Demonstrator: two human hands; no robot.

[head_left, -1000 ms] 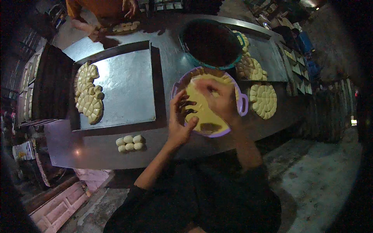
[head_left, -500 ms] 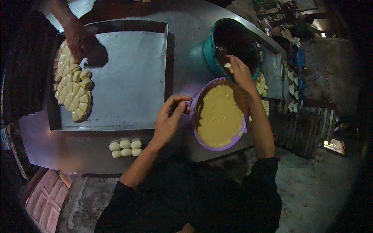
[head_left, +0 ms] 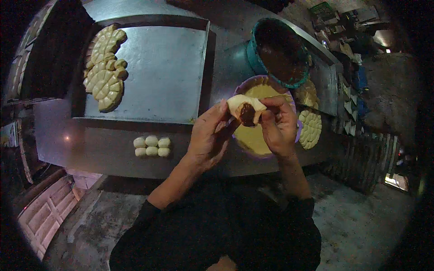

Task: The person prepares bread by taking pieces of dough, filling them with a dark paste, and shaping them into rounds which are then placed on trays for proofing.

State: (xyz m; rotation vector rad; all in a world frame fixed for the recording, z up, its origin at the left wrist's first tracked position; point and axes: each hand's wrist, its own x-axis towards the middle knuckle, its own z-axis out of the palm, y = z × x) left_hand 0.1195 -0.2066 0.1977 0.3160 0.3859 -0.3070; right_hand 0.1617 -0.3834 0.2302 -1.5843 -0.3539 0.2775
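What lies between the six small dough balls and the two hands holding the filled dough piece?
In the head view, only bare metal table separates the dough balls from the left hand; nothing lies there.

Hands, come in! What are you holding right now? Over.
Left hand and right hand both pinching the dough piece, dark filling inside. Purple bowl underneath. Nothing blocking.

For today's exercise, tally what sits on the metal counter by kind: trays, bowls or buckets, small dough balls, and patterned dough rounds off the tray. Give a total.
Trays: 1
Teal bucket: 1
Purple bowl: 1
Small dough balls: 6
Patterned rounds right of the bowl: 2
Total: 11
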